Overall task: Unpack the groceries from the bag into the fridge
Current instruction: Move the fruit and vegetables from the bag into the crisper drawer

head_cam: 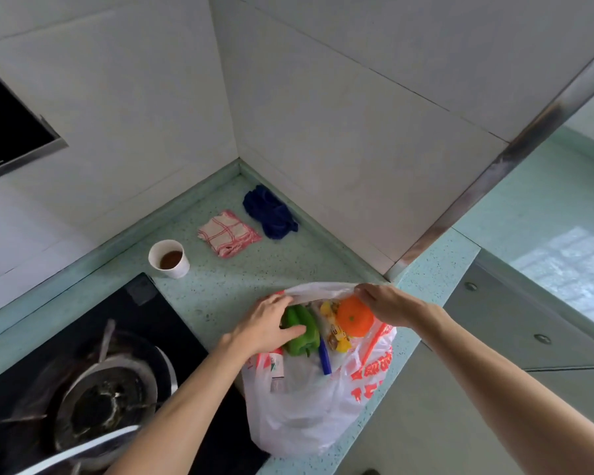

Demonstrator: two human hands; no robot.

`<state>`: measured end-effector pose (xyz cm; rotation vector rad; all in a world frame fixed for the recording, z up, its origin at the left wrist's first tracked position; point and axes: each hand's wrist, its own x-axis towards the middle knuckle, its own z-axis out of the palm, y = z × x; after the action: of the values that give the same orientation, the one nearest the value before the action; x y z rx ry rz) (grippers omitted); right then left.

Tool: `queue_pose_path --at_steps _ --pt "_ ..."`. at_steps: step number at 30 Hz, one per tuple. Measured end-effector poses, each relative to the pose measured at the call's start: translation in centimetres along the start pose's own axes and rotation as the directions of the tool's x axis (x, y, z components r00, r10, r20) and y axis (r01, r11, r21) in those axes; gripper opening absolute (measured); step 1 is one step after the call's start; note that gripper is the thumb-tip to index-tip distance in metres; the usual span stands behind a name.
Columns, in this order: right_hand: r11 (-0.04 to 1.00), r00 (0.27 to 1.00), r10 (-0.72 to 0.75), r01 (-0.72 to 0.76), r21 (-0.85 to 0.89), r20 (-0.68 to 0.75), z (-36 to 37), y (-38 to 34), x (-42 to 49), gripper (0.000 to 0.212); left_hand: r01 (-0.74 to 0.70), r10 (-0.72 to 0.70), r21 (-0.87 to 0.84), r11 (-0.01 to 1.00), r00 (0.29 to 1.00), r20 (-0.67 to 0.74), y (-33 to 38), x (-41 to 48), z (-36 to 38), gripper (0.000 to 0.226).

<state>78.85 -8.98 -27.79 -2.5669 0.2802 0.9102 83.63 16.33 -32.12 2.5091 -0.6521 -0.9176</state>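
A white plastic bag [309, 413] with red print sits at the near edge of the green speckled table [220, 286], just right of a black stove [158, 320] that carries a dark pan [107, 399]. The bag's mouth is open. The left hand [264, 323] reaches in and grips a green pepper [302, 332], thumb across its front and fingers over its far side. Just right of the pepper lie a blue stick-shaped item [324, 358], a yellow packet [335, 329] and an orange [355, 317]. The right hand [384, 303] pinches the bag's far rim above the orange, holding it up. Farther left stands a paper cup [168, 258] of brown liquid. Beyond, near the corner, lie a pink checked cloth [228, 238] and a dark blue cloth [270, 212].
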Motion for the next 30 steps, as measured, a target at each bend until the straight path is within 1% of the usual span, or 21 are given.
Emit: queue_pose_path --at_steps 2,3,4,5,6,8,9,10,11,13,14,16,18,20,21,24,27,30 --pt "0.999 0.999 0.036 -0.035 0.041 -0.009 0.5 0.8 -0.2 0.046 0.012 -0.017 0.059 0.998 0.996 0.084 -0.3 0.2 0.3 0.100" --pt "0.997 0.999 0.039 -0.037 0.071 -0.021 0.8 1.1 -0.2 0.048 -0.005 -0.008 0.127 0.992 0.995 0.099 -0.1 0.1 0.4 0.109" --pt "0.995 0.999 0.031 -0.027 0.101 -0.042 1.1 1.3 -0.3 0.049 -0.029 0.011 0.212 0.977 0.997 0.082 0.1 -0.1 0.5 0.114" --pt "0.992 0.996 0.014 -0.004 0.123 -0.085 1.5 1.3 -0.4 0.052 -0.052 0.045 0.288 0.956 0.999 0.030 0.2 -0.3 0.8 0.113" --pt "0.991 0.987 -0.011 0.032 0.127 -0.158 1.8 1.3 -0.5 0.055 -0.073 0.092 0.338 0.938 0.995 -0.039 0.4 -0.6 1.2 0.106" --pt "0.993 0.934 -0.078 0.106 0.061 -0.349 2.1 1.1 -0.9 0.058 -0.131 0.196 0.350 0.927 0.968 -0.157 0.6 -1.0 1.9 0.085" --pt "0.991 0.905 -0.123 0.134 -0.003 -0.406 2.1 1.0 -1.1 0.058 -0.154 0.225 0.334 0.930 0.957 -0.184 0.7 -1.1 2.0 0.076" --pt "0.986 0.900 -0.166 0.153 -0.066 -0.403 2.2 1.0 -1.3 0.060 -0.162 0.231 0.322 0.933 0.955 -0.188 0.9 -1.3 2.2 0.072" --pt "0.981 0.918 -0.189 0.159 -0.112 -0.349 2.4 0.9 -1.6 0.066 -0.160 0.231 0.331 0.930 0.955 -0.186 1.0 -1.4 2.4 0.072" --pt "0.974 0.964 -0.157 0.115 -0.193 -0.217 3.1 0.9 -2.0 0.084 -0.134 0.221 0.394 0.909 0.958 -0.184 1.3 -1.3 2.5 0.077" --pt "0.971 0.976 -0.120 0.077 -0.228 -0.182 3.5 0.8 -2.1 0.092 -0.123 0.218 0.426 0.897 0.959 -0.182 1.4 -1.2 2.6 0.080" --pt "0.968 0.981 -0.073 0.026 -0.249 -0.180 4.4 0.7 -2.3 0.098 -0.114 0.211 0.461 0.880 0.964 -0.163 1.6 -1.0 2.6 0.082" --pt "0.975 0.972 -0.071 0.020 -0.223 -0.223 5.1 0.5 -2.6 0.095 -0.114 0.198 0.463 0.879 0.971 -0.137 1.8 -1.0 2.5 0.079" --pt "0.990 0.958 -0.075 0.037 -0.140 -0.276 5.2 0.3 -3.5 0.092 -0.112 0.170 0.412 0.904 0.980 -0.106 2.0 -1.4 2.2 0.081" --pt "0.996 0.952 -0.071 0.050 -0.079 -0.299 5.0 0.3 -4.1 0.091 -0.103 0.144 0.355 0.929 0.985 -0.091 2.1 -1.7 1.9 0.083" --pt "0.994 0.929 -0.072 0.098 0.053 -0.362 4.1 0.3 -6.4 0.089 -0.080 0.086 0.090 0.993 0.995 -0.058 3.1 -2.4 0.4 0.087" --pt "0.970 0.921 -0.043 0.132 0.205 -0.388 3.0 0.4 -8.9 0.090 -0.081 0.074 -0.163 0.983 0.996 -0.052 4.5 -3.1 -1.0 0.087" --pt "0.951 0.911 -0.023 0.148 0.272 -0.412 2.5 0.9 -11.3 0.098 -0.119 0.113 -0.275 0.954 0.993 -0.034 6.2 -4.2 -2.0 0.081"
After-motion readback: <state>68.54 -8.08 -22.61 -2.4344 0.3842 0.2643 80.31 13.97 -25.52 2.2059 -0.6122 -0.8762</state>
